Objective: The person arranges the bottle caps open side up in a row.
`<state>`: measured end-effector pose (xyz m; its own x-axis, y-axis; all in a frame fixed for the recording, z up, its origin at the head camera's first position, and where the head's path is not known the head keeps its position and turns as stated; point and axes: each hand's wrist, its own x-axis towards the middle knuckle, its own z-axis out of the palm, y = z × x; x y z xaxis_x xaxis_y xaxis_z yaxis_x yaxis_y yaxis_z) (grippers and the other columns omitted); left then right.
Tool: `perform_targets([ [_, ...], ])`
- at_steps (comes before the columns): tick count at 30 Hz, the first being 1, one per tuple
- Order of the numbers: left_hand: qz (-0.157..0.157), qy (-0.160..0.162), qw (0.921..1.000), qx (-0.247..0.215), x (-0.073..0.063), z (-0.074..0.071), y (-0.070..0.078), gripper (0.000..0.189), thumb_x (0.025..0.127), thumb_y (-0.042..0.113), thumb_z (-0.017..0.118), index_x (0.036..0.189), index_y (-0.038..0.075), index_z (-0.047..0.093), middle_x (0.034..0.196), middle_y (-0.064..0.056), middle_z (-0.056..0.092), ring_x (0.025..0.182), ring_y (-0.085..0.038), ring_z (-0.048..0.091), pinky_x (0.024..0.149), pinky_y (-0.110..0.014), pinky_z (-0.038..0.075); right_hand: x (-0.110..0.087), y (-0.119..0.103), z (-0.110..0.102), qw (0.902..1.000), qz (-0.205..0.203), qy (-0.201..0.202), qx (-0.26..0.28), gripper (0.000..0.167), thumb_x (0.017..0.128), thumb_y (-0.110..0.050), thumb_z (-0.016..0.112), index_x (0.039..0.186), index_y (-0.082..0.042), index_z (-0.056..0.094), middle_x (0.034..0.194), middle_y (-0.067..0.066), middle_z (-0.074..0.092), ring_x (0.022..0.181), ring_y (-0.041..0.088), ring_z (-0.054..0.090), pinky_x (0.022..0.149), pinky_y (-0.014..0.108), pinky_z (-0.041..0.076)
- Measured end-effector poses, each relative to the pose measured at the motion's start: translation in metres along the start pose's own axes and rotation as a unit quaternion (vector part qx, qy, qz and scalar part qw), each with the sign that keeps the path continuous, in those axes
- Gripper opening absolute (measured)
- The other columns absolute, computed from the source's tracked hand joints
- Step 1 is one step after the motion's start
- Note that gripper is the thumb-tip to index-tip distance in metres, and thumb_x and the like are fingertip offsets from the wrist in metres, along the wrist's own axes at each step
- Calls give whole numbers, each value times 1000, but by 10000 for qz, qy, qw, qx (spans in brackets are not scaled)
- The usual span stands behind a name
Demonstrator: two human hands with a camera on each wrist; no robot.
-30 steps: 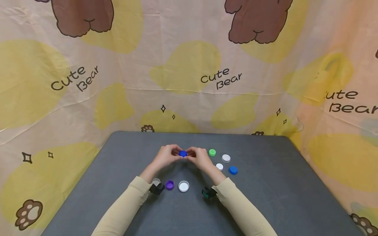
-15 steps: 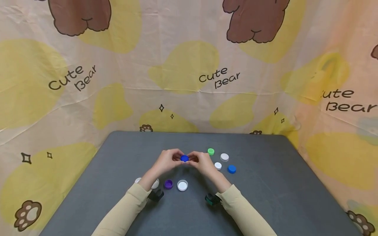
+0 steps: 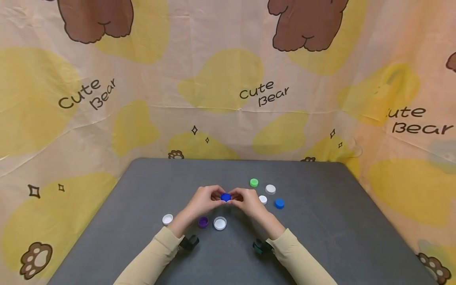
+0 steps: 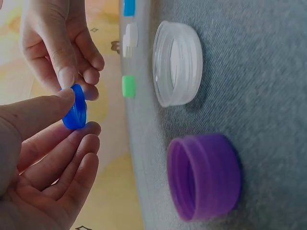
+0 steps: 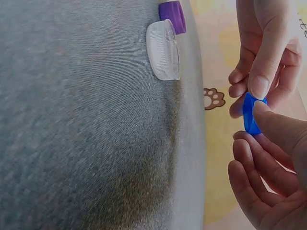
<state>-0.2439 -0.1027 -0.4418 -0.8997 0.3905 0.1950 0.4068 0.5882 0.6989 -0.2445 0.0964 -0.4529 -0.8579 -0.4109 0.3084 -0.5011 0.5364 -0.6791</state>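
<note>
Glossy, shallow and round, a small blue cap (image 3: pixel 226 197) sits between the two hands, raised off the table (image 3: pixel 320 237), whose grey top has a fine woven grain. The left hand (image 3: pixel 201 200) and the right hand (image 3: pixel 251 200) each pinch its edge with the thumb tip, their other fingers loosely bent. Near the forearms stand a deep, smooth purple cap (image 3: pixel 203 222), its hollow side up, and a translucent, finely ridged cap (image 5: pixel 163 50) just beside it. Beyond the right hand are a green cap (image 3: pixel 254 182), two white caps (image 3: pixel 270 189) and a brighter blue cap (image 3: pixel 279 204). The fingertips behind the held cap are mostly covered; the right wrist partly overlaps the nearer white cap, and the left wrist view cuts off the brighter blue one.
</note>
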Motion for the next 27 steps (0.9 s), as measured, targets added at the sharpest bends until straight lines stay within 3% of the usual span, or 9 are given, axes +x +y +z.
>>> perform_targets([
  [6,50,-84,9999,-111,-5,5,2,21,80,20,76,98,13,69,85,2,70,74,-6,62,66,-20,51,-7,-1,-3,9996,90,-221,-125,23,83,-21,73,102,-8,71,91,3,72,77,9,66,70,19,53],
  [27,99,-230,9992,-314,-16,15,4,23,82,31,74,98,15,69,84,4,70,72,-5,62,65,-20,51,-24,-2,-12,9994,-131,-312,-115,21,85,-23,72,102,-10,71,88,0,72,75,6,66,67,18,52],
])
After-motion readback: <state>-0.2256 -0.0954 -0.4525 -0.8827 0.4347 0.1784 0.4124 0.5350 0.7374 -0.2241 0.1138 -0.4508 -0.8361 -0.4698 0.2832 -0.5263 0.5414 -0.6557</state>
